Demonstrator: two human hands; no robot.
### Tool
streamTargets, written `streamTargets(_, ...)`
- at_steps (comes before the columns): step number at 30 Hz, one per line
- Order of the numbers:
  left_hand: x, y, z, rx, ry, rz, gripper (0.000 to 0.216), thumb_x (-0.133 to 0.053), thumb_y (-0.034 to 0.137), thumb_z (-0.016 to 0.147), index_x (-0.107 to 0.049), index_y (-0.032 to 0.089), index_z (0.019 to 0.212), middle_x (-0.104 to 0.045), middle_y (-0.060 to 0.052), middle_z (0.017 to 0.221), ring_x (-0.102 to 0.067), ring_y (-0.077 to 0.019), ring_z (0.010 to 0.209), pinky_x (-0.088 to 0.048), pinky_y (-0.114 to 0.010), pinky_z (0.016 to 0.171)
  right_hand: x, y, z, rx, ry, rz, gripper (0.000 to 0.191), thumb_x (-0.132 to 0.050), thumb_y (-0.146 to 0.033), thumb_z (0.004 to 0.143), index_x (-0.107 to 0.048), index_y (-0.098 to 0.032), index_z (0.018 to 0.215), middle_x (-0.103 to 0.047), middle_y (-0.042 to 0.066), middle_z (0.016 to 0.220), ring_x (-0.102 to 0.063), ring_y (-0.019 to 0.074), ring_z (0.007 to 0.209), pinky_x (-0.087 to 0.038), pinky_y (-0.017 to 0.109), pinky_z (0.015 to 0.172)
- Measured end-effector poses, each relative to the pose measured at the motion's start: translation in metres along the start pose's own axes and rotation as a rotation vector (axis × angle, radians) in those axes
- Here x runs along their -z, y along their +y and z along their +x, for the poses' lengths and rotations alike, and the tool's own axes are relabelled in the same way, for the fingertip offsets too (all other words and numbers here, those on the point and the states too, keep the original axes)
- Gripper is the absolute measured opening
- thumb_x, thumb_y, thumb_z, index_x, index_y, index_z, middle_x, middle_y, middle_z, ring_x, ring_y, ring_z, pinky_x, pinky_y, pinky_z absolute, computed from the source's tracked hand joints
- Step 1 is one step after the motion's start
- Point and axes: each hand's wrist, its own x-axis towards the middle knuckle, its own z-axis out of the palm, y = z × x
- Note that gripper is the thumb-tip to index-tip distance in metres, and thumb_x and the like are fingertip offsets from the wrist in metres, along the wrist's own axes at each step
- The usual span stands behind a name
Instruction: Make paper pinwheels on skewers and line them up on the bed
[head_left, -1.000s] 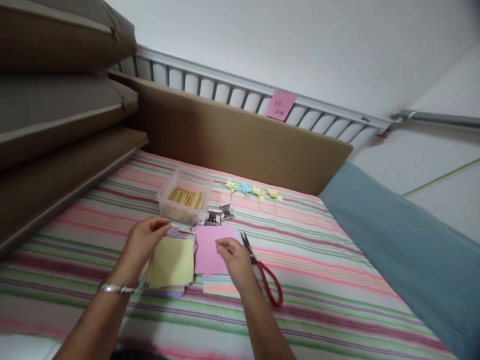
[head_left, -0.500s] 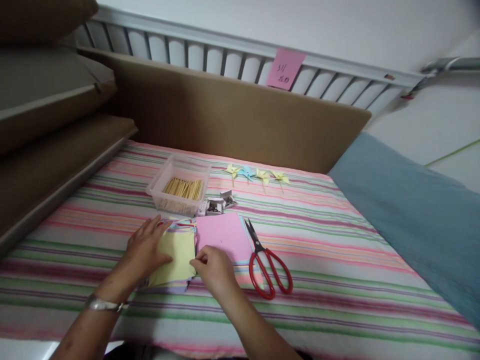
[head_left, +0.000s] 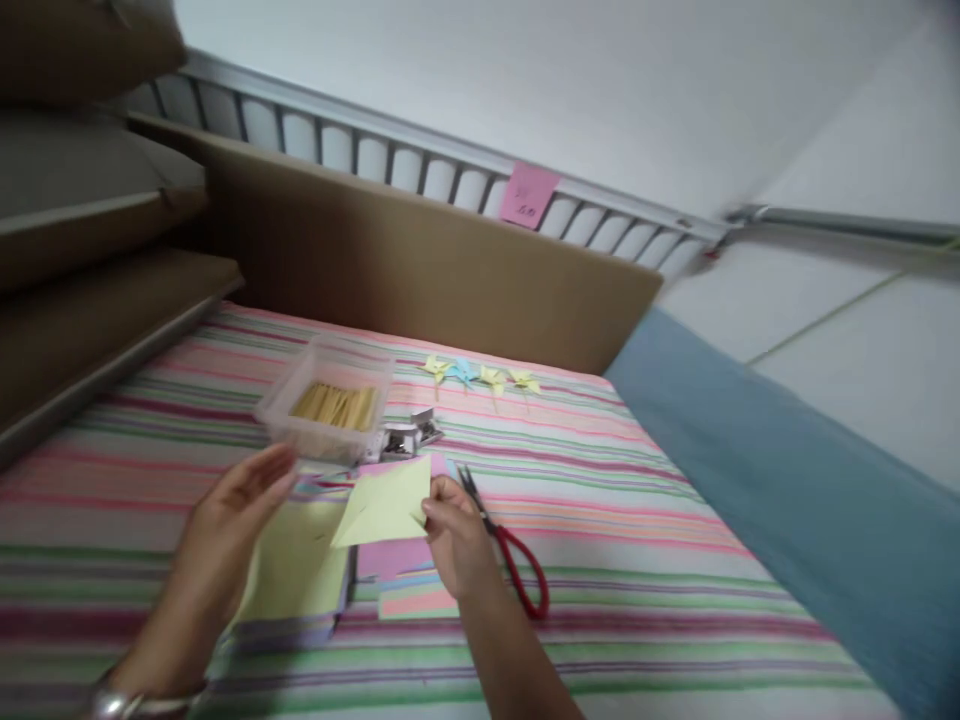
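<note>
My right hand (head_left: 456, 538) pinches a yellow paper square (head_left: 384, 508) by its right corner and holds it lifted above the stacks of coloured paper (head_left: 304, 580). My left hand (head_left: 229, 525) hovers open just left of that sheet, fingers spread, over the yellow-topped stack. A pink sheet (head_left: 394, 556) lies under the raised one. Red-handled scissors (head_left: 510, 555) lie right beside my right hand.
A clear plastic box of wooden sticks (head_left: 328, 410) and small metal clips (head_left: 409, 436) sit behind the paper. Several paper pinwheels (head_left: 480, 376) lie farther back on the striped sheet (head_left: 637, 500). Brown cushions (head_left: 82, 230) rise at left, a blue cover (head_left: 780, 480) at right.
My right hand has picked the top yellow sheet off the stack and lifted it. My left hand came off the stack and opened. The camera swung left.
</note>
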Motion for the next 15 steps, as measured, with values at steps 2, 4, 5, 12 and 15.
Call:
streamTargets(2, -0.013, -0.005, -0.004, 0.174, -0.092, -0.269, 0.046, -0.073, 0.044, 0.063, -0.064, 0.02, 0.102, -0.07, -0.009, 0.108, -0.059, -0.0279, 0.11, -0.043, -0.041, 0.1, 0.007, -0.011, 0.002, 0.015, 0.047, 0.16, 0.015, -0.066, -0.022, 0.055, -0.052, -0.02, 0.06, -0.056, -0.002, 0.061, -0.049, 0.0121, 0.057, -0.04, 0.023, 0.059)
streamTargets(4, -0.026, -0.011, -0.007, 0.367, -0.245, -0.359, 0.041, -0.066, 0.048, 0.07, -0.068, 0.018, 0.098, -0.072, -0.01, 0.105, -0.062, -0.0271, 0.107, -0.05, -0.037, 0.092, 0.013, -0.016, 0.004, 0.023, 0.05, 0.222, 0.017, -0.066, -0.022, 0.052, -0.052, -0.02, 0.061, -0.057, -0.001, 0.064, -0.051, 0.0134, 0.059, -0.041, 0.025, 0.062)
streamTargets(5, -0.033, -0.012, -0.009, 0.446, -0.315, -0.382, 0.041, -0.063, 0.05, 0.072, -0.069, 0.018, 0.097, -0.072, -0.01, 0.106, -0.062, -0.0276, 0.106, -0.052, -0.037, 0.088, 0.015, -0.016, 0.004, 0.03, 0.041, 0.229, 0.017, -0.066, -0.022, 0.052, -0.051, -0.02, 0.06, -0.056, -0.001, 0.062, -0.05, 0.0131, 0.058, -0.04, 0.025, 0.061)
streamTargets(12, -0.064, 0.0, -0.023, 0.4, -0.462, -0.298, 0.024, -0.072, 0.03, 0.068, -0.075, 0.017, 0.089, -0.076, -0.007, 0.087, -0.069, -0.0242, 0.082, -0.054, -0.032, 0.073, 0.025, -0.013, 0.0, 0.036, -0.017, -0.035, 0.015, -0.068, -0.018, 0.058, -0.054, -0.018, 0.06, -0.051, -0.004, 0.055, -0.043, 0.0089, 0.051, -0.034, 0.02, 0.051)
streamTargets(15, -0.069, -0.006, -0.02, 0.359, -0.429, -0.209, 0.029, -0.072, 0.031, 0.069, -0.074, 0.012, 0.092, -0.076, -0.009, 0.08, -0.069, -0.024, 0.073, -0.052, -0.033, 0.07, 0.026, -0.011, 0.001, -0.029, -0.044, -0.097, 0.017, -0.07, -0.029, 0.065, -0.059, -0.017, 0.072, -0.056, -0.002, 0.061, -0.049, 0.0108, 0.054, -0.043, 0.023, 0.053)
